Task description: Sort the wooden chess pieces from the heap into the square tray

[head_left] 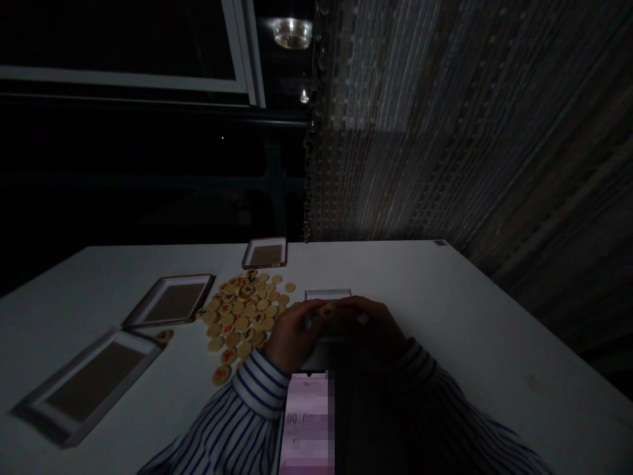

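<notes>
A round wooden xiangqi piece (326, 311) with a black character is pinched at the fingertips of my left hand (295, 333). From the other side, my right hand (373, 323) reaches toward it with curled fingers. Shadow hides whether those fingers touch the piece or hold something else. Under both hands lies a shallow tray (328, 292), mostly covered, with its far rim showing. Just left of my left hand spreads a heap of xiangqi pieces (242, 323), some with red or black characters up and many blank side up.
Three more shallow trays stand on the white table (445, 330): a far one (264, 265), a middle-left one (210, 288) and a near-left one (37, 399). One piece (163, 336) rests by the near-left tray. A lit phone (304, 442) is at the front. A curtain (420, 132) hangs behind.
</notes>
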The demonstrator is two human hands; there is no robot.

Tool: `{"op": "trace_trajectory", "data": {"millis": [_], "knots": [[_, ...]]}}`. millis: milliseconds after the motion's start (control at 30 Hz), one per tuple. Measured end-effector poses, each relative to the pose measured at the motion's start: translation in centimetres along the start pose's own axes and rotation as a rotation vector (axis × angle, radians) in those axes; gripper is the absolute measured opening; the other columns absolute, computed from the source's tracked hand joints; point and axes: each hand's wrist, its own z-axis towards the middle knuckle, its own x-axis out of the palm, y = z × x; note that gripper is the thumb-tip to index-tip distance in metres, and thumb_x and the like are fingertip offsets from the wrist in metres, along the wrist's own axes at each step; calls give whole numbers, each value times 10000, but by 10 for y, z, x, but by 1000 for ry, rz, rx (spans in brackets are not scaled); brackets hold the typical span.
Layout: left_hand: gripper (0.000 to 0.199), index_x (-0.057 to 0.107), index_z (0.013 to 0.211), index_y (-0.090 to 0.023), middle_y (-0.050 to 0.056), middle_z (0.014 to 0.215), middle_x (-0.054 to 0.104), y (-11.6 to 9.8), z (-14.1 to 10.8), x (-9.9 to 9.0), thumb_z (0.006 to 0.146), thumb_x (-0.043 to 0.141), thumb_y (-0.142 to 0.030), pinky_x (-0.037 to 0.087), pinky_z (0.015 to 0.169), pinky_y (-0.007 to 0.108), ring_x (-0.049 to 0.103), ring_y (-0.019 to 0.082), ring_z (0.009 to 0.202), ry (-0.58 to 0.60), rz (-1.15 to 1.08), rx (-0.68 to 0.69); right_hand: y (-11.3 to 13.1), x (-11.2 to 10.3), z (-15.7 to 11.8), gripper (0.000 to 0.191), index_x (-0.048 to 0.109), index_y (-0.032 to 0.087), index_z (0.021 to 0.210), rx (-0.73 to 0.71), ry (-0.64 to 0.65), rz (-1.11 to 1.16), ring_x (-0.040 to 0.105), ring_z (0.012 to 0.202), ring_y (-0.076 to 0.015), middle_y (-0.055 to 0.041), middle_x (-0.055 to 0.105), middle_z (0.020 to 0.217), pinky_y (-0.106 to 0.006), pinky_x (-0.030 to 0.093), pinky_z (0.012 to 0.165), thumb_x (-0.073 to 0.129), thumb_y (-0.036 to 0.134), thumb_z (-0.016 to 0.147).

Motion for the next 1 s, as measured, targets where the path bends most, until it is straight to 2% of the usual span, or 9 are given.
{"op": "trace_trajectory", "data": {"millis": [200, 567, 1000], "knots": [[268, 596, 973, -212, 34, 922, 657, -3, -1, 0, 708, 569, -176, 477, 782, 312, 597, 169, 859, 19, -33, -24, 3, -1, -1, 168, 581, 197, 923, 41, 56, 160, 612, 746, -126, -27, 661, 843, -255, 485, 646, 528, 221, 766], [267, 602, 972, -230, 14, 921, 655, -3, -1, 3, 709, 579, -188, 474, 782, 285, 596, 158, 863, 23, -59, -7, 1, 1, -2, 181, 584, 189, 910, 72, 66, 247, 618, 727, -130, -30, 667, 843, -251, 491, 625, 565, 253, 742], [258, 612, 965, -201, 35, 916, 662, -4, -1, 1, 709, 581, -210, 470, 790, 294, 598, 162, 861, 58, -77, -21, 3, -3, -1, 153, 601, 170, 884, 78, 65, 212, 611, 712, -124, -31, 665, 808, -243, 489, 619, 555, 215, 745]]}}
